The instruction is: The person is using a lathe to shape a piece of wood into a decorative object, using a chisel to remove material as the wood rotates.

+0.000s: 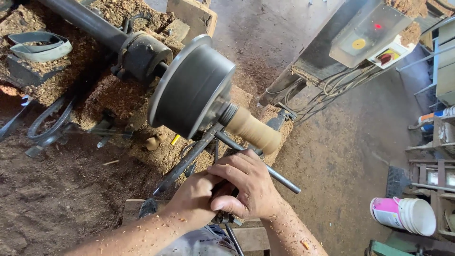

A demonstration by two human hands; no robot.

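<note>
A pale wooden workpiece (253, 130), turned to a smooth rounded cylinder, sticks out from a large dark metal chuck (192, 90) on a lathe, near the middle of the view. The chuck sits on a thick dark shaft (87, 21) that runs up to the top left through a heavy bearing housing (142, 54).

Just below the workpiece, both hands are bunched together over a long metal turning tool (189, 163). The right hand (249, 185) lies on top, fingers curled closed around the tool and partly over the other hand. The left hand (194, 199) is wrapped shut around the tool beneath it. The tool's dark shank passes up from the hands toward the underside of the chuck and workpiece; whether its tip touches the wood cannot be told. A round steel bar (275, 173) runs across beneath the workpiece and under the right hand's fingers. Both forearms are flecked with wood chips.

Thick drifts of sawdust (118, 95) cover the lathe bed and the floor around it. A small pale turned wooden piece (154, 141) lies in the sawdust to the left of the tool. A loop of grey strap (40, 45) rests at the top left. At the top right is a boxy switch housing (367, 31) with a red light and coloured buttons, cables hanging below it. A white and pink plastic bucket (403, 214) lies on its side at the lower right.
</note>
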